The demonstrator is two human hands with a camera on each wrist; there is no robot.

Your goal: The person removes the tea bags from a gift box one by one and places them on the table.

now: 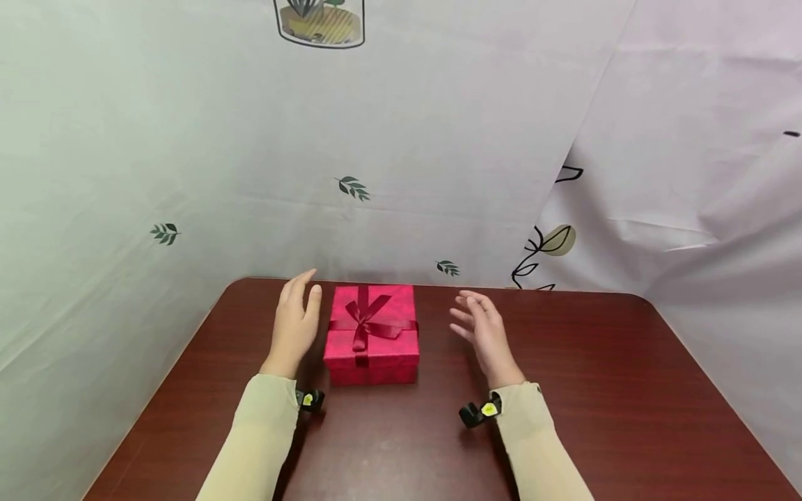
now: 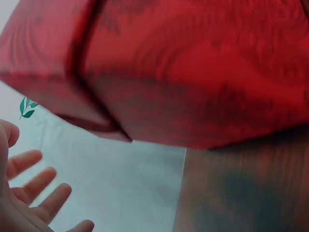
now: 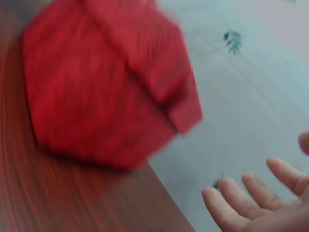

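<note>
A red gift box with its lid on and a dark red ribbon bow sits on the brown table, left of the middle. Just to its left is my left hand, fingers extended and thumb raised, holding nothing. My right hand hovers to the right of the box with a gap between, its fingers spread and slightly bent. In the left wrist view the box looms close, with the left fingers apart from it. The right wrist view shows the box blurred, and the right fingers away from it.
The brown wooden table runs back to a pale hanging cloth printed with leaves, which also lines both sides. A black strap with a small camera mount is on each wrist, over light sleeves.
</note>
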